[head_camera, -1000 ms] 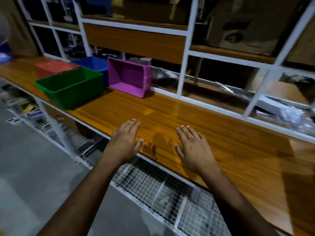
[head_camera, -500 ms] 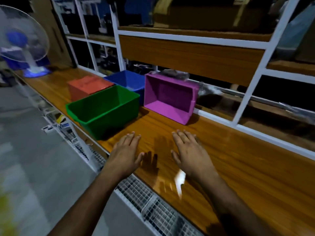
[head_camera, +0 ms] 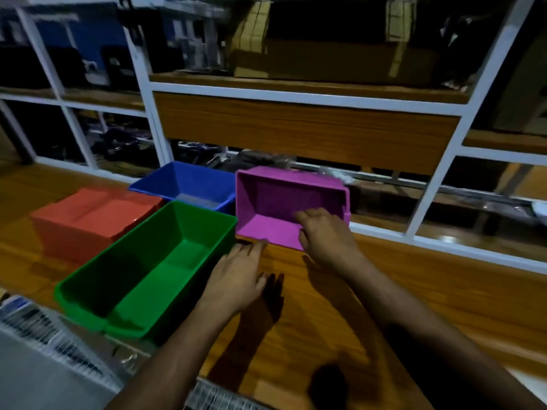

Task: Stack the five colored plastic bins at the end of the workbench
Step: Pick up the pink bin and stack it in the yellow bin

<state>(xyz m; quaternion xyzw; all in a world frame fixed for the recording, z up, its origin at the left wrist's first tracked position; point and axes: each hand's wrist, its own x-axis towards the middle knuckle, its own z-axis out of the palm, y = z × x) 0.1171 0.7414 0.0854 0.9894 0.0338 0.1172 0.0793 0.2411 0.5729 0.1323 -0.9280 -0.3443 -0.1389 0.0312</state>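
The right hand [head_camera: 324, 236] reaches into the mouth of the purple bin [head_camera: 275, 199], fingers bent loosely over its lower wall; whether they actually pinch the plastic I cannot tell, since the hand hides the edge. That bin lies tipped on its side, its opening facing the person, its back against the white shelf frame [head_camera: 438, 170].

The left hand [head_camera: 236, 276] hovers low over the wooden workbench [head_camera: 340, 315], palm down, fingers straight and holding nothing. Its fingertips point at the gap between the purple bin and the green bin [head_camera: 142, 273].

The green bin stands upright just left of the left hand, open top up, close to the bench's front edge. Beyond it, left of the purple bin and nearly touching it, stands the blue bin [head_camera: 189, 184], also upright. Further left sits the red bin [head_camera: 88, 220], turned upside down with its flat base on top. Only these four bins show.

Behind the right hand the shelf frame holds a wooden panel [head_camera: 296, 128], with cardboard boxes [head_camera: 319, 51] on the level above and dark clutter in the openings. Below the bench's front edge runs a wire grid [head_camera: 216, 398]. No writing is legible anywhere; the view is dim and smeared.
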